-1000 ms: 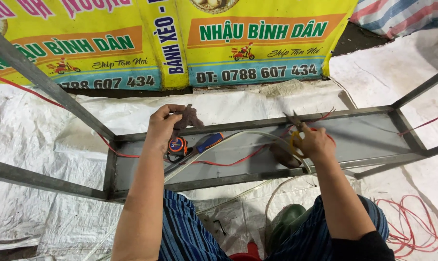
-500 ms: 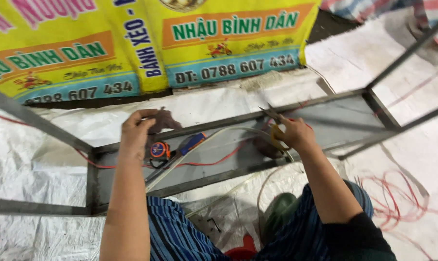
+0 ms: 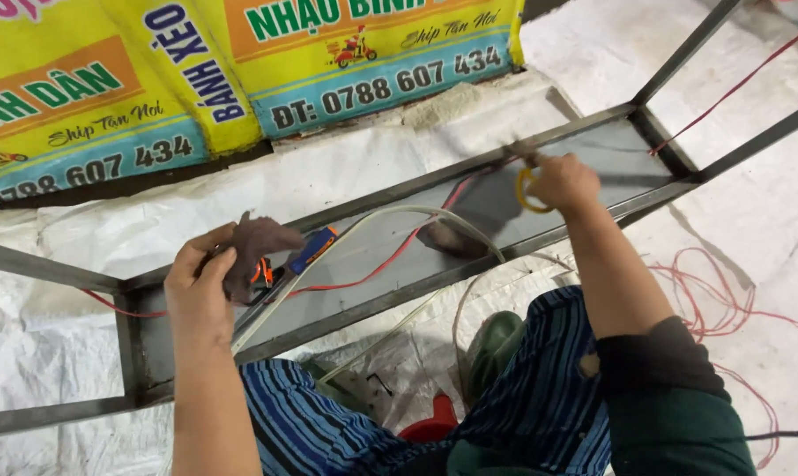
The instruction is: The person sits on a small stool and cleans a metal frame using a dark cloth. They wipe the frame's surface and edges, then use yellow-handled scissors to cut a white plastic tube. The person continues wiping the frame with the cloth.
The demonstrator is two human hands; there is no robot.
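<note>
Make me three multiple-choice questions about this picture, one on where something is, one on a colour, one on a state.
1. Where does the white cable lie?
A. on the banner
B. inside the metal frame
C. around the person's arm

2. What colour are the handles of the tool in the right hand?
A. yellow
B. blue
C. black

3. What is the left hand doing?
A. lying flat and empty
B. holding a dark brown scrap
C. gripping a green boot

Answers: 1 B, the cable arcs along the grey panel between the frame's bars. 2 A, a yellow loop shows beside the fingers. 3 B, the fingers are closed on the scrap above the frame.
</note>
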